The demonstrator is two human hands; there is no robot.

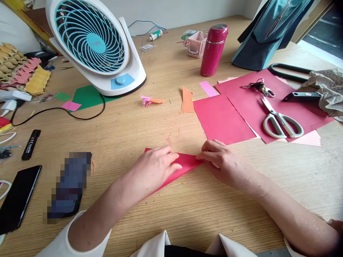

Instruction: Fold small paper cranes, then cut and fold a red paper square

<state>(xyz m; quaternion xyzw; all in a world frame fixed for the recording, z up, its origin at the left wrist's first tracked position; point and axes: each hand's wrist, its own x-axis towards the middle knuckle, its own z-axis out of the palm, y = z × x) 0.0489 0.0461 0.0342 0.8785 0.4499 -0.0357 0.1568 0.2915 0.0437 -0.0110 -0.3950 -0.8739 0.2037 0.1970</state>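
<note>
On the table in front of me lies a folded piece of red paper [187, 162], its right end narrowing to a point. My left hand [158, 165] rests on top of its left part, thumb and forefinger apart on the surface. At the pointed right end, my right hand [220, 160] is closed, pinching the corner between thumb and fingers. Both palms face down, and part of the paper is hidden under the left hand.
Red sheets [223, 117] lie at the right with scissors [278, 119] on them. A fan [99, 46], a red flask [214, 50] and a blue bag [259, 39] stand behind. Phones [18, 198] and a black marker [31, 144] lie left; an orange paper piece [188, 100] lies ahead.
</note>
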